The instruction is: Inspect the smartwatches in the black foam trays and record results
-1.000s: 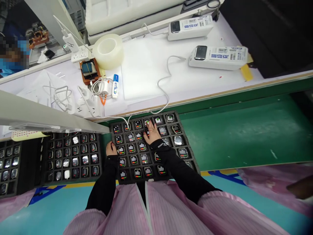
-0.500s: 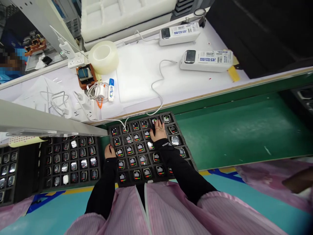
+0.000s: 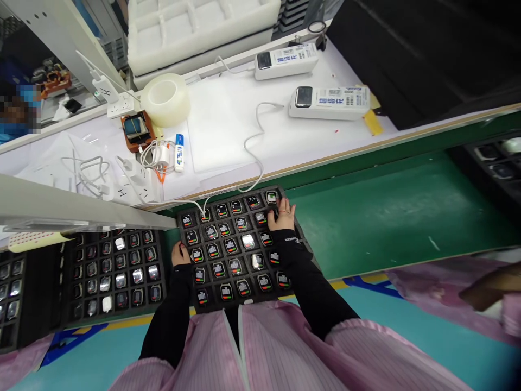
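Note:
A black foam tray point(image 3: 191, 293) lies on the green belt in front of me, and several small lit-screen watch units point(image 3: 230, 245) sit in its cells. My right hand point(image 3: 285, 215) rests palm down on the tray's far right cells, fingers spread beside a unit with a green screen point(image 3: 271, 197). My left hand point(image 3: 180, 253) lies curled on the tray's left edge; what it holds, if anything, is hidden. A white cable point(image 3: 252, 157) runs from the bench to a unit in the tray's back row.
A second black tray of units point(image 3: 116, 269) sits to the left, with a third at the frame's left edge. The white bench behind holds a tape roll point(image 3: 165, 100), power strips, chargers and two white handheld devices point(image 3: 329, 102). The green belt point(image 3: 391, 217) stretches right. A grey rail point(image 3: 61, 203) overhangs the left trays.
My right hand slid rightward along the tray's back rows, from the middle columns to the far right column. My left hand stayed at the tray's left edge. The view shifted slightly.

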